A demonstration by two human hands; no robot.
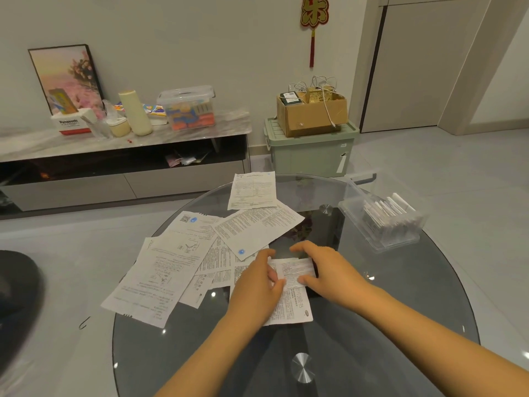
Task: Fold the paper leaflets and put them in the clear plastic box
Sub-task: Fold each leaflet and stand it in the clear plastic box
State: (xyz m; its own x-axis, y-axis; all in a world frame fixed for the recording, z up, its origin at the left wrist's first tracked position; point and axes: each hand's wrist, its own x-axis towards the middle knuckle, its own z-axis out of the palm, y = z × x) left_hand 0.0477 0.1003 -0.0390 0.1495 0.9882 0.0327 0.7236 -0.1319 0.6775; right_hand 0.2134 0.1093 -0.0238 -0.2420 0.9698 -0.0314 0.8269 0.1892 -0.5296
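The round smoked-glass table [400,296] fills the space in front of me, with a grey tiled floor [458,156] around it. Beyond it a low TV cabinet [123,179] runs along the wall, and a green storage bin [310,156] carries a cardboard box [312,114] with cables in it. Loose printed leaflets [174,262] lie spread and overlapping across the left half of the glass, one more sheet [252,190] apart at the far edge. The clear plastic box [380,222] sits at the right rim of the table, lid back, with folded leaflets [383,216] standing packed in a row inside. Near the middle lies the leaflet I am folding [292,293], its top part doubled over. My left hand [257,290] lies on its left side, fingers curled with the tips pinching the folded edge. My right hand [323,267] arches over the fold, thumb pressed on the paper and fingers curved round the far edge.
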